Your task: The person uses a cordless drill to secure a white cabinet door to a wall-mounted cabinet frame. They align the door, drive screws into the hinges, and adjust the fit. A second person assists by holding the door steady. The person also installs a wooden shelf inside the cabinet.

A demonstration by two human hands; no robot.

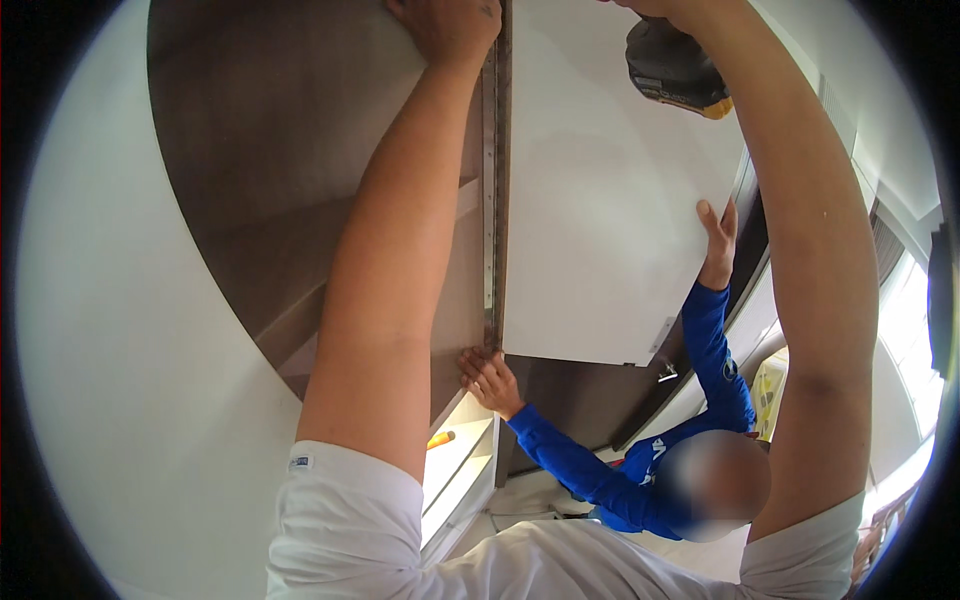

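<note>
My right hand [672, 8], mostly cut off by the upper edge, is closed round a cordless drill. Only the black-and-yellow battery base [682, 72] of the tool shows below it. My left hand [447, 28] is raised to the brown cabinet panel [270, 110], beside a long metal hinge strip [489, 200]. Its fingers are largely out of the picture. Along that strip, a white door panel [610, 200] meets the cabinet's edge.
Below, a co-worker in blue sleeves [570, 455] has one hand [718, 240] at the door's right edge and the other [490, 382] at the cabinet's lower edge. An orange-handled object [440, 439] lies in a lit space below. A white wall [120, 330] stands left.
</note>
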